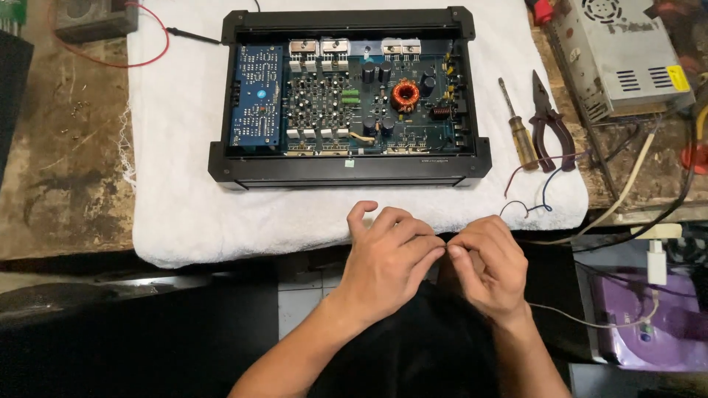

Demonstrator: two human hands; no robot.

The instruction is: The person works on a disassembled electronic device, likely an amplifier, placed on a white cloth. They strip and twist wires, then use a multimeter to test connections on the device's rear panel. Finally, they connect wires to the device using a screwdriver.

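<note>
1. White towel (192,214) is bearing the amplifier (350,96), lid off, board exposed.
2. Left hand (387,262) and right hand (487,265) are meeting fingertips below it, pinching something too small to tell.
3. Screwdriver (518,129) and pliers (549,121) are lying untouched beside it.

Towel: I see a white towel (184,147) spread over the worn workbench (66,184).
Amplifier: an open black amplifier (350,96) sits on the towel, its circuit board bare, with a copper coil (405,95) right of centre.
Tools: a screwdriver (519,127) and red-handled pliers (549,121) lie side by side at the towel's right edge.
Power supply: I make out a grey metal box (619,55) at the top right.
Probe: a black probe on a red lead (193,34) lies at the top left.
Purple case: a purple case (649,324) sits at the lower right.
</note>
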